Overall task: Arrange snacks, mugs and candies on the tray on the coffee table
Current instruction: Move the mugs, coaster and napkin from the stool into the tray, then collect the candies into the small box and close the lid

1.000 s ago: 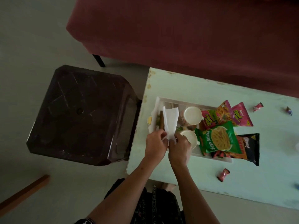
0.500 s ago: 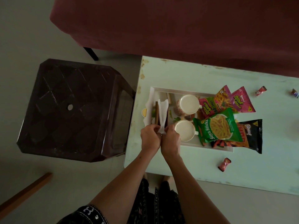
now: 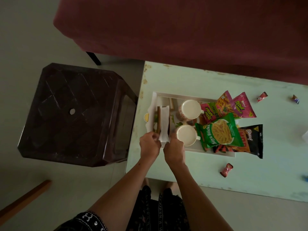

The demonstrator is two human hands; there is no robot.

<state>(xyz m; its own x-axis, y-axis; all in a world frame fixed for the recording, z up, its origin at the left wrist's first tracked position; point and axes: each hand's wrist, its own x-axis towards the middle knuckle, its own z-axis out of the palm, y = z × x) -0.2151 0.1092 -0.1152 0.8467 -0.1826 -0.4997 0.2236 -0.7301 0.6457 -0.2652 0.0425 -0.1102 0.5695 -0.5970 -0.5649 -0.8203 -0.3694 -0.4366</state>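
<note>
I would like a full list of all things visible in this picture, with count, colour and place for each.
tray: one, white, left part of the table
coffee table: one, pale green, below the sofa
mugs: two, cream, side by side in the tray
snack packets: about four; pink, green, black; right end of the tray
tissue: one, white, left end of the tray
candies: at least three, red wrappers, loose on the table
stool: one, dark brown, left of the table
sofa: one, maroon, top
left hand: pinches the tissue
right hand: pinches the tissue
</note>
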